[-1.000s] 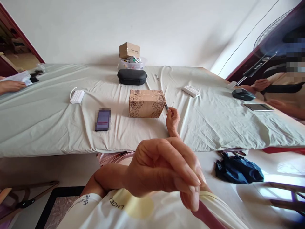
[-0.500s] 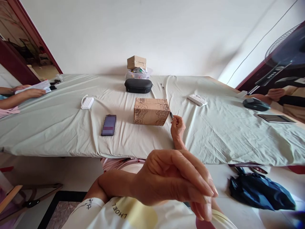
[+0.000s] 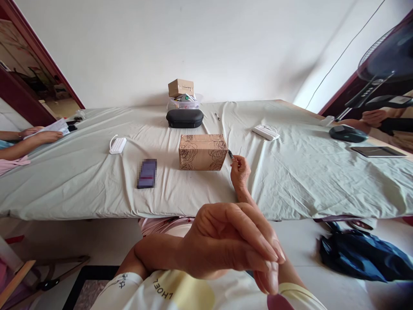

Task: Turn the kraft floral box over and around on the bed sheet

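A cardboard box [image 3: 202,157] with black scribbled rose-like drawings on its top and front sits near the middle of the table. My right hand [image 3: 240,172] is closed around a black-tipped pen [image 3: 230,154] beside the box's right side. The pen's tip is at the box's upper right edge; whether it touches I cannot tell. Close to the camera, my left hand [image 3: 226,241] hangs over my lap, its fingers and thumb pressed together. What those fingertips hold, if anything, is hidden.
On the cloth-covered table [image 3: 74,181] are a phone [image 3: 147,173], two white power banks [image 3: 118,146], a black case [image 3: 185,118], a small pen [image 3: 217,116] and a plastic tub [image 3: 190,104] under a small carton [image 3: 181,87]. Another person's hands [image 3: 48,136] hold paper at left; a person's hand [image 3: 374,116] shows at right.
The view has tilted and shifted slightly. My right hand keeps the pen by the box's right edge, and my left hand stays pinched in nearly the same place.
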Tool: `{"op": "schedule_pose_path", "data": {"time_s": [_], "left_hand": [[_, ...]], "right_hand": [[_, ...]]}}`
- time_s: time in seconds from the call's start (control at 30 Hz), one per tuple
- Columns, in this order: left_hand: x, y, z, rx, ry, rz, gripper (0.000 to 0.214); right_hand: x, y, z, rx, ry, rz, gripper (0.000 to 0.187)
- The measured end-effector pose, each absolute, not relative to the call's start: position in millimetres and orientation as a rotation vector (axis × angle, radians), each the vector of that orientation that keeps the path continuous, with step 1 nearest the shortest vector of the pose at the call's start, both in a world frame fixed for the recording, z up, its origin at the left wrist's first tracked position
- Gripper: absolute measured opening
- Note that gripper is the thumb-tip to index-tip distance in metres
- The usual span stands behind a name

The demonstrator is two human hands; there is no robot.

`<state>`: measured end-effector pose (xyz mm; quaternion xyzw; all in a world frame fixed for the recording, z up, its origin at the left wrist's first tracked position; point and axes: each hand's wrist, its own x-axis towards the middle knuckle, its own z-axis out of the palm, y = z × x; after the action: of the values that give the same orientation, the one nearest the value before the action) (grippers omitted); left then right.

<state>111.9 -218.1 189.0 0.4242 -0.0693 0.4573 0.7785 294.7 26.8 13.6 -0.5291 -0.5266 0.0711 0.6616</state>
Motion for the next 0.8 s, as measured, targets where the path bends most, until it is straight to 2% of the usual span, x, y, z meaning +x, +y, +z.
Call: {"op": "schedule_pose_path", "data": {"time_s": [0.37,0.8], "left_hand": [[109.2,-217.4,192.0,0.966,-0.267,1.066,0.015],[102.6,-212.5,198.8,0.973,-0.068,1.055,0.024]], "right_hand": [[293.5,24.9,16.3,-1.228,-1.201,0.136,0.027],[293.9,24.5,14.8,-1.247,-1.209,0.159,0.029]]}}
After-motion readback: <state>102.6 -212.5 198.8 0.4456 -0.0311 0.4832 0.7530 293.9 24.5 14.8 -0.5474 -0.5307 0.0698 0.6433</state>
